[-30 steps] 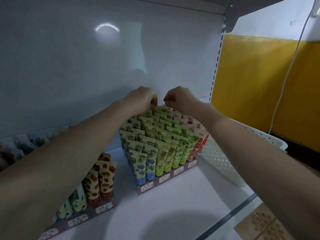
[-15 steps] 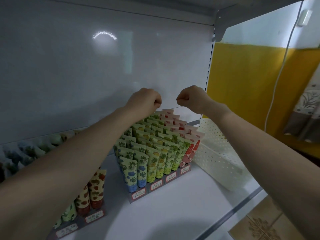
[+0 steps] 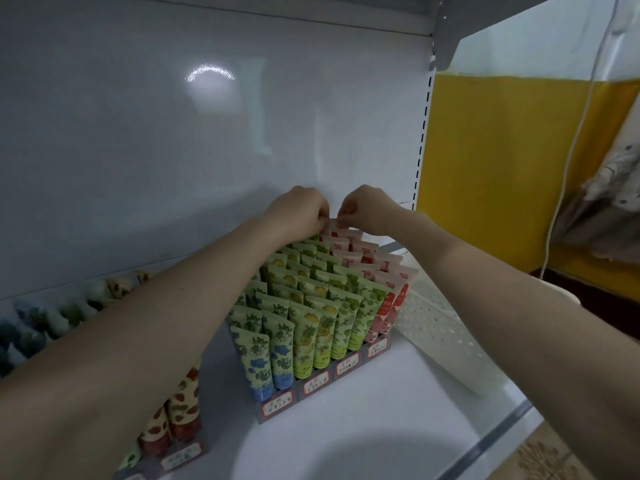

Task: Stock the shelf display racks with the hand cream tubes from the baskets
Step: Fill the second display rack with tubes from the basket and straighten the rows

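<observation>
A stepped display rack [image 3: 313,388] on the white shelf holds several rows of hand cream tubes [image 3: 311,327] with blue, yellow, green and red prints. Both my hands reach to its back top row. My left hand [image 3: 298,209] and my right hand [image 3: 367,207] have curled fingers that pinch the crimped top of a pink-and-red tube [image 3: 337,227] in the rearmost row. A second rack [image 3: 180,460] at the lower left carries red-spotted tubes [image 3: 180,410], partly hidden by my left forearm.
A white perforated basket [image 3: 436,327] stands on the shelf right of the rack, under my right forearm. The shelf's white back panel [image 3: 173,150] rises close behind the racks. A yellow wall [image 3: 491,168] and a hanging white cable [image 3: 568,168] lie to the right.
My two fists, apart above the rack half a second ago, have come down and together onto the rearmost pink-and-red tube. The view has shifted slightly left.
</observation>
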`<state>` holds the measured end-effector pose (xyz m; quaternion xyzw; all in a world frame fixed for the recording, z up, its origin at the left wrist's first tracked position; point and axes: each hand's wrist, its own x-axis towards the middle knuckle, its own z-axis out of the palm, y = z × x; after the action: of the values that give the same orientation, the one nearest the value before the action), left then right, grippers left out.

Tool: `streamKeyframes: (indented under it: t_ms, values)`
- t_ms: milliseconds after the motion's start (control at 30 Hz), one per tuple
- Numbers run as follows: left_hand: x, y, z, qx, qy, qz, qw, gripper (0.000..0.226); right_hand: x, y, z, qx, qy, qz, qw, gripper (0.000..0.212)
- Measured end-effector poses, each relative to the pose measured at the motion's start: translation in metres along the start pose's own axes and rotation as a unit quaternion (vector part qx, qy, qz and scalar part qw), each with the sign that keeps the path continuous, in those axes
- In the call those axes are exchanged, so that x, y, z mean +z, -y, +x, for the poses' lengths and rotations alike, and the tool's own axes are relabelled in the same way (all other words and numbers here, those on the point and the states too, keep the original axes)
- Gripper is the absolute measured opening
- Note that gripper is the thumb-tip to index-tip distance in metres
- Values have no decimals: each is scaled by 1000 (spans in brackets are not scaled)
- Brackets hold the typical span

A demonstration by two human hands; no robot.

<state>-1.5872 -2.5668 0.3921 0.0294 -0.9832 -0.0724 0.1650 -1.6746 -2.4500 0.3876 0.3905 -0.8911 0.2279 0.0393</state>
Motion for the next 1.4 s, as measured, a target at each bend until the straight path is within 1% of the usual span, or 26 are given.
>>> streamKeyframes:
  t_ms: [100,167,267,300,400,500,800,967,1133,1267,1400]
  values:
    - [0,0,1,-3,5,-3,1000,21,3,-1,-2,-4,2,1,1000,21]
    - [0,-1,-1,0,-5,-10,1000,22,0,0,-3,-10,-19,12,1000,22]
    - [-4,-6,-8,36,-37,-38,998,22,-12,-3,-9,-19,-64,46,997,19]
    - [-5,-8,-10,51,-33,-44,997,22,-16,-5,-13,-22,-68,48,996,16]
    - [-6,-12,-15,77,19,-39,996,21,-21,-11,-24,-19,-44,41,998,12]
    - [-3,-15,-14,64,54,-42,996,19,-16,-15,-33,-15,-21,28,999,12]
    - [-3,-21,-12,33,64,-34,997,19,-8,-14,-34,-20,-15,1,1000,16]
    - [-2,-21,-10,27,64,-25,997,19,-5,-15,-34,-15,-20,9,1000,15]
    - [-4,-21,-13,36,61,-31,997,18,-9,-16,-39,-20,-34,39,998,16]
    - [-15,-23,-20,57,6,-78,995,20,-22,-22,-50,-15,-53,64,996,17]
    - [-14,-27,-25,66,38,-72,994,18,-26,-26,-57,-17,-19,60,998,18]
